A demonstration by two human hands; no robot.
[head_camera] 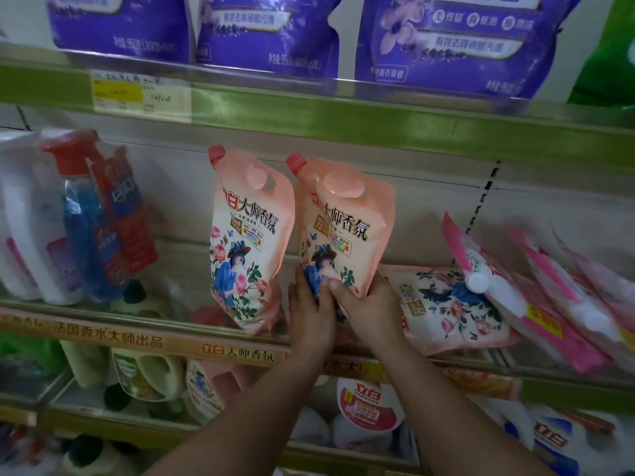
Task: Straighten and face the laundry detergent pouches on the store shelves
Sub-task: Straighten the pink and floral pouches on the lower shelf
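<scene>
Both hands grasp the bottom of an upright pink pouch [338, 231]: left hand [311, 316] fingers along its edge, right hand [366, 304] thumb pinching the front. Another pouch [245, 235] stands just left of the fingers.

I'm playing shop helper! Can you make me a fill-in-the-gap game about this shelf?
1. Both hands, left hand and right hand, hold the bottom of a ____ pouch.
2. The pouches on the shelf above are ____.
3. The flowery pouch right of the hands is lying ____.
4. The caps on the two standing pouches are ____.

Missing words: pink; purple; down; red
</scene>
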